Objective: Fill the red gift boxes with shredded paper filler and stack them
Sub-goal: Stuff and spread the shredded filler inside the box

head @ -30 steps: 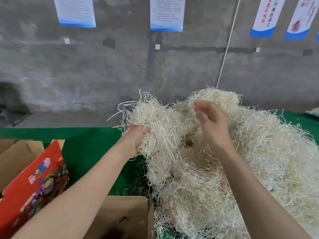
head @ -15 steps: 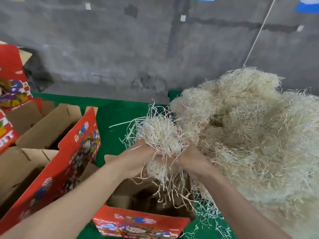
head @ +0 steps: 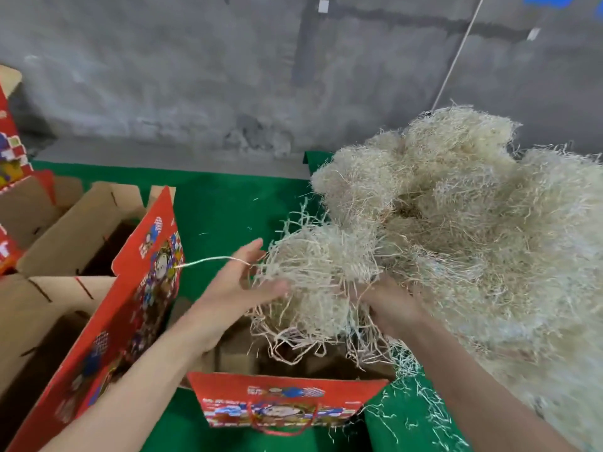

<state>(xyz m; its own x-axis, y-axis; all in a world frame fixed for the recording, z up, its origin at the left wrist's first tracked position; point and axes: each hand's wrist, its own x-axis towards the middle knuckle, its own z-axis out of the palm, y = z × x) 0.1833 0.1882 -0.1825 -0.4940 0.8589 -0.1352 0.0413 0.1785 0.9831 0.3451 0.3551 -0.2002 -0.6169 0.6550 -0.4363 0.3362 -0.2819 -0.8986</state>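
Much pale shredded paper filler (head: 473,239) heaps at right; one clump (head: 310,278) hangs over the near open red cardboard gift box (head: 287,396). Light, springy, tangled, it likely wants cupping from both sides: left hand (head: 235,288) presses straight-fingered, right hand (head: 391,308) grips it.

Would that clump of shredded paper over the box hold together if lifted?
Probably light and springy: the clump looks airy. It likely lifts as one tangled mass, yet sheds bits: loose strands dangle into the open box and litter the green cloth.
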